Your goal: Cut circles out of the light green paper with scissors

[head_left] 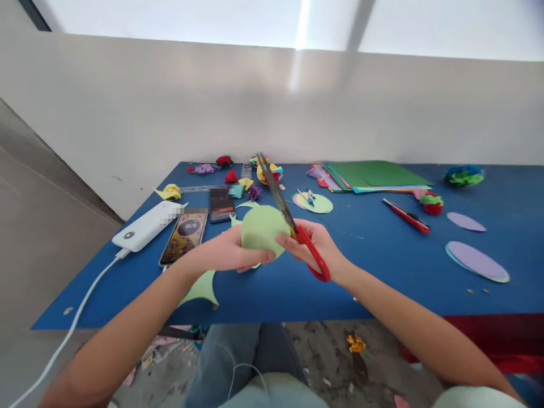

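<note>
My left hand point(232, 252) pinches a light green paper circle point(263, 228) held above the blue table point(382, 266). My right hand point(321, 245) grips red-handled scissors point(293, 224), fingers through the loops, with the blades lying along the circle's right edge and pointing up and away. A green paper offcut point(203, 289) lies on the table below my left forearm.
Two phones point(186, 235) and a white power bank point(147, 225) with a cable lie at the left. Paper flowers point(267, 170), a stack of coloured paper point(374, 175), a red utility knife point(407, 215), stacked circles point(312, 202) and purple circles point(478, 260) spread across the back and right.
</note>
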{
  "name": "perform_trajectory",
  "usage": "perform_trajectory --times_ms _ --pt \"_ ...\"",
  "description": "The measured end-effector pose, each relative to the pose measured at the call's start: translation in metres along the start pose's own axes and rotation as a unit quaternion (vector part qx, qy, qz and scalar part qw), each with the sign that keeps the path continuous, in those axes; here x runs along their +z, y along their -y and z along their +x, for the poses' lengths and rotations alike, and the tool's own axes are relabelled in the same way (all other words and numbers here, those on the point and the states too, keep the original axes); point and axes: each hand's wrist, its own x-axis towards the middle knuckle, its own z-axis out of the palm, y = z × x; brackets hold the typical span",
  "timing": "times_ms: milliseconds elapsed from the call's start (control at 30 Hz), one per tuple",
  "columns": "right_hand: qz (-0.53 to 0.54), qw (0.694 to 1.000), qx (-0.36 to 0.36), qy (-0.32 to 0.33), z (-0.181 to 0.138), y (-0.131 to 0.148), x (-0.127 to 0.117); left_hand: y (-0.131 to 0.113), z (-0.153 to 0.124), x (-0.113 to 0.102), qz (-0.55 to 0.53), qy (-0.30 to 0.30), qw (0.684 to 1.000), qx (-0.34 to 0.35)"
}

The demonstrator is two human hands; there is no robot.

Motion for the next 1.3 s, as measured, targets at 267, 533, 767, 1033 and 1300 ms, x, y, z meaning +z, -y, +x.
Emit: perform_trajectory --times_ms 267,533,767,1033,1300 --pt "-0.2 0.968 0.096 -0.114 0.02 0.001 -0.099 -0.005 0.033 -0.015 0.286 0.04 0.957 0.024" --pt "-0.328 0.889 0.227 -0.225 0.074 -0.021 -0.203 -0.006 0.131 -0.015 0.552 -0.056 0.831 0.036" --pt "-0.351 0.888 0.251 -0.159 0.084 -0.05 -0.191 0.016 0.178 0.003 0.541 0.031 0.838 0.061" --pt "-0.447 0.847 0.275 -0.085 0.1 -0.057 -0.177 0.029 0.184 0.01 0.522 0.018 0.849 0.08" --pt "-0.555 0.789 0.213 -0.154 0.08 -0.056 -0.163 0.001 0.16 -0.017 0.521 0.036 0.85 0.072"
